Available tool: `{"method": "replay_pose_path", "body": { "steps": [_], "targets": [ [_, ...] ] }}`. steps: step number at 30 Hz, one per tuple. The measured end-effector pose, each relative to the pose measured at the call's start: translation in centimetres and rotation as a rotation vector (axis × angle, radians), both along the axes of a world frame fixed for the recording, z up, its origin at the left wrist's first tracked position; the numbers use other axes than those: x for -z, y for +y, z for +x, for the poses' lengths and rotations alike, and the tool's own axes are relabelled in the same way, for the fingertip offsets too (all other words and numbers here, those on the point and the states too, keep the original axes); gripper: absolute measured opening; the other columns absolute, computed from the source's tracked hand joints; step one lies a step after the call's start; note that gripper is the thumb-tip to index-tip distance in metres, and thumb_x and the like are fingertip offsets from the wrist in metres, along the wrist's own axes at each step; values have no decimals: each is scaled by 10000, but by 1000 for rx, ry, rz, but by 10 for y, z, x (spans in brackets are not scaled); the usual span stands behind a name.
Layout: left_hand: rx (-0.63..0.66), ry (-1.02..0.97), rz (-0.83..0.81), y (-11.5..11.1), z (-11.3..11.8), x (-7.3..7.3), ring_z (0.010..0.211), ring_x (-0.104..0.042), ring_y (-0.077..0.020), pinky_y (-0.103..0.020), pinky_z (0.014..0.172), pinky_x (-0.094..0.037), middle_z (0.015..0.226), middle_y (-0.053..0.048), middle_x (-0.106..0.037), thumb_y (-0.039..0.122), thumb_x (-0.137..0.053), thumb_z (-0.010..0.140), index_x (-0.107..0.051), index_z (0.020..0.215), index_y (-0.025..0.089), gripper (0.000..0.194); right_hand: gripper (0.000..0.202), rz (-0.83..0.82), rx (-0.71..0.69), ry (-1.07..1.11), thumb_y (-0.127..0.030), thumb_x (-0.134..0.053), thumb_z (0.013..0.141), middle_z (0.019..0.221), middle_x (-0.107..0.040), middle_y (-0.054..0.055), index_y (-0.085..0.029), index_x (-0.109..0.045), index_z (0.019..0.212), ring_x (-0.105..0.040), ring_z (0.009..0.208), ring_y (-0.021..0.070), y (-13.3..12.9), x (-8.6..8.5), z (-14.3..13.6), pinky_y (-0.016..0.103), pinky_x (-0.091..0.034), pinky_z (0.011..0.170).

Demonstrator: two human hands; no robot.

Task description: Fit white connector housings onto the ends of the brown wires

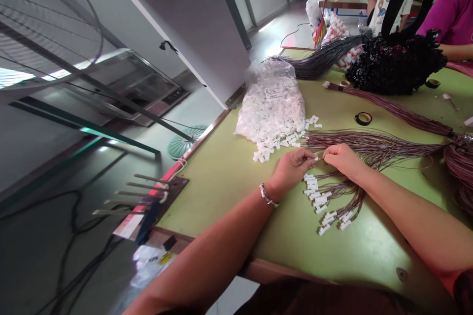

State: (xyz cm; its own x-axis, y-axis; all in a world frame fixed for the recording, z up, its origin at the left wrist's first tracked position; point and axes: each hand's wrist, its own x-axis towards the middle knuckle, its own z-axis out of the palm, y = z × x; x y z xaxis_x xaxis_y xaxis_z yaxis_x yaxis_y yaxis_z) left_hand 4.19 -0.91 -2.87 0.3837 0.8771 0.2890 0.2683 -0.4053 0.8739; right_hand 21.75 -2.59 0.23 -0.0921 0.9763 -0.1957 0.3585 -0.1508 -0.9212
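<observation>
My left hand (pixel 294 167) pinches a small white plastic connector (pixel 316 158) between thumb and fingertips. Just to its right, my right hand (pixel 342 158) is closed on a thin wire whose end meets the connector. A long bundle of brown wires (pixel 391 145) runs behind my right hand toward the right. Below my hands lie several wires with white connectors (pixel 320 200) on their ends. Loose white connectors (pixel 263 151) spill from a clear plastic bag (pixel 273 103) beyond my left hand. How far the wire sits in the connector is too small to tell.
Farther back on the green table (pixel 221 177) are a roll of black tape (pixel 363 118), a second tied wire bundle (pixel 399 110), dark cables (pixel 318 61) and a black sequined bag (pixel 395 64). Metal prongs (pixel 136 197) stick out at the left edge. A person's purple sleeve (pixel 449 19) shows at far right.
</observation>
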Motion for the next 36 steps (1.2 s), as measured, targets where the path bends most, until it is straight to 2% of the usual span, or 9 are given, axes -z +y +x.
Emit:
{"method": "replay_pose_path", "body": {
  "steps": [5, 12, 17, 23, 32, 36],
  "targets": [
    [8, 61, 246, -1, 1, -4, 745, -644, -138, -264, 713, -525, 792, -28, -698, 159, -598, 783, -640, 748, 180, 58, 138, -76, -1, 41, -271, -497, 564, 398, -325, -75, -155, -554, 515, -234, 430, 62, 0, -6, -2, 240, -145, 458],
    [31, 119, 316, -4, 7, -7, 775, -665, -145, -257, 736, -527, 818, -24, -720, 124, -594, 780, -665, 768, 186, 95, 140, -61, -27, 58, -282, -474, 565, 424, -332, -72, -161, -526, 518, -251, 442, 63, 0, -3, -3, 232, -154, 463],
    [42, 122, 227, -4, 9, -6, 691, -647, -122, -232, 682, -511, 758, -3, -713, 82, -588, 755, -675, 753, 182, 133, 150, 13, -53, -19, -286, -463, 576, 446, -358, -62, -161, -519, 513, -281, 468, 70, 0, 1, -2, 228, -195, 477],
    [35, 52, 29, -2, 4, -3, 654, -631, -130, -236, 634, -507, 718, -18, -697, 174, -632, 749, -674, 729, 167, 47, 158, -1, -80, -56, -288, -470, 575, 459, -383, -56, -154, -543, 532, -297, 474, 74, 2, -1, 0, 229, -208, 472],
    [30, 93, 88, -1, 6, -3, 643, -614, -122, -233, 627, -494, 695, -6, -686, 142, -608, 745, -674, 722, 175, 77, 150, 4, -80, -102, -273, -467, 577, 454, -377, -58, -155, -543, 524, -299, 475, 74, 5, 1, -2, 226, -213, 472],
    [61, 63, 2, -1, 2, -6, 630, -608, -119, -226, 608, -487, 688, -16, -681, 167, -630, 741, -676, 719, 162, 51, 142, -12, -120, -92, -264, -471, 589, 460, -380, -59, -157, -540, 526, -306, 478, 75, 1, -2, 0, 225, -219, 472]
  ]
}}
